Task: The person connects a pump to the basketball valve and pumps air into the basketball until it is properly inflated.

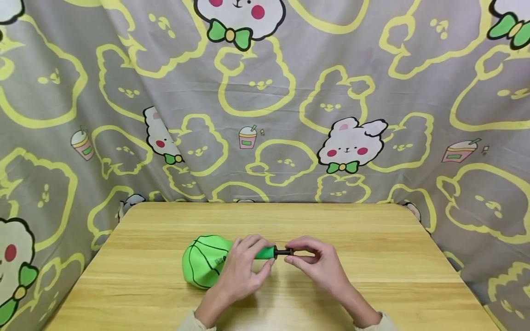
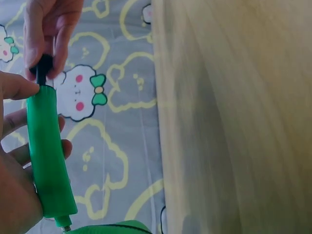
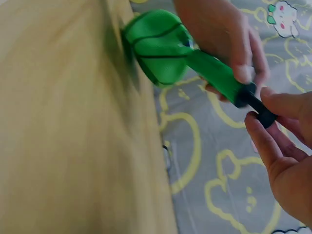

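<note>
A green hand pump (image 2: 48, 156) with a black plunger handle (image 3: 265, 118) joins a green ball (image 1: 203, 262) at its far end. The ball has black seam lines and looks partly deflated, its shape uneven on the table. My left hand (image 1: 244, 264) grips the pump's barrel, with the thumb near its black collar. On the other side, my right hand (image 1: 319, 262) pinches the handle between thumb and fingers. A short length of dark rod shows between barrel and handle. In the left wrist view a thin metal needle shows between the pump's tip and the ball.
The wooden table (image 1: 352, 220) lies under both hands, its back edge close to a grey curtain (image 1: 290, 105) with yellow outlines and rabbit prints. The curtain also hangs along both sides. Light sleeves (image 1: 194, 322) show at the bottom.
</note>
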A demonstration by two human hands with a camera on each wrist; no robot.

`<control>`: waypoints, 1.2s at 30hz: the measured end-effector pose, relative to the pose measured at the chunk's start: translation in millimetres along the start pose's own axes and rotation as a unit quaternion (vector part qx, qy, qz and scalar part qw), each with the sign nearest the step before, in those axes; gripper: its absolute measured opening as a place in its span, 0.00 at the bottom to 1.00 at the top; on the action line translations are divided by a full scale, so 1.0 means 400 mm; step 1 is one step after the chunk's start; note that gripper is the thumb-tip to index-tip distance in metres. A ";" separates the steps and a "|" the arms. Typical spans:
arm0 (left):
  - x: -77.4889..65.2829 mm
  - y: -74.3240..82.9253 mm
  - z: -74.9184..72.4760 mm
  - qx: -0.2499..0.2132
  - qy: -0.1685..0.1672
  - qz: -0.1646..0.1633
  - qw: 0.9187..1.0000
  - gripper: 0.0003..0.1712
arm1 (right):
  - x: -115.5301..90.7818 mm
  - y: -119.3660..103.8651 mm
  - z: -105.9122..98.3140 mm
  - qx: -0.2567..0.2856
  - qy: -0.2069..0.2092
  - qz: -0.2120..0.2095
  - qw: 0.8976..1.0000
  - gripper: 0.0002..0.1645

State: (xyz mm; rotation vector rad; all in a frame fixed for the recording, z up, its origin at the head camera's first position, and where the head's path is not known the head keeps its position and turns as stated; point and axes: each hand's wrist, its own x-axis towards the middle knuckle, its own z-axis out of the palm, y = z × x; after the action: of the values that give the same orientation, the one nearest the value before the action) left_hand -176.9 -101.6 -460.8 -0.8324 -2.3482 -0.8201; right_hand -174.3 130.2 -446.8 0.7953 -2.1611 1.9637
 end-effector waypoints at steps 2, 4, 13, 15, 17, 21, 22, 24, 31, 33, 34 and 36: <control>0.001 -0.004 -0.002 -0.003 0.003 -0.002 1.000 0.18 | 0.001 -0.008 -0.016 -0.003 0.000 -0.003 1.000 0.15; 0.002 -0.007 -0.005 -0.005 0.005 -0.004 1.000 0.18 | 0.002 -0.015 -0.034 -0.006 -0.002 -0.005 1.000 0.15; 0.006 -0.013 -0.015 -0.008 0.008 -0.018 1.000 0.18 | 0.004 -0.038 -0.102 -0.026 -0.011 -0.001 1.000 0.14; 0.005 -0.015 -0.015 -0.009 0.008 -0.019 1.000 0.18 | 0.005 -0.044 -0.115 -0.026 -0.016 0.002 1.000 0.14; 0.004 -0.016 -0.016 -0.012 0.007 -0.023 1.000 0.18 | 0.005 -0.049 -0.126 -0.025 -0.020 -0.003 0.999 0.14; 0.004 -0.017 -0.022 -0.016 0.007 -0.033 0.999 0.17 | 0.007 -0.057 -0.144 -0.023 -0.018 -0.018 0.999 0.15; 0.004 -0.017 -0.023 -0.016 0.007 -0.034 0.999 0.17 | 0.007 -0.058 -0.148 -0.023 -0.018 -0.021 0.999 0.15; 0.005 -0.017 -0.024 -0.016 0.009 -0.034 0.999 0.17 | 0.007 -0.060 -0.153 -0.024 -0.019 -0.023 0.999 0.15; 0.005 -0.016 -0.023 -0.014 0.009 -0.031 0.999 0.17 | 0.007 -0.059 -0.161 -0.028 -0.026 -0.016 0.999 0.16; 0.005 -0.016 -0.022 -0.015 0.009 -0.031 0.999 0.17 | 0.007 -0.057 -0.160 -0.027 -0.023 -0.012 0.999 0.16; 0.005 -0.016 -0.022 -0.016 0.009 -0.030 0.999 0.17 | 0.007 -0.057 -0.159 -0.024 -0.021 -0.008 0.999 0.16; 0.005 -0.015 -0.022 -0.017 0.009 -0.028 0.999 0.17 | 0.006 -0.056 -0.156 -0.018 -0.016 0.000 1.000 0.16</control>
State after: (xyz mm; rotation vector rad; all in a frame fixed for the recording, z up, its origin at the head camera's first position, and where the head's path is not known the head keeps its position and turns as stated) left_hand -180.1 -110.6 -455.9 -0.7731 -2.3561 -0.8879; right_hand -182.3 188.3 -416.0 0.8278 -2.2079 1.9192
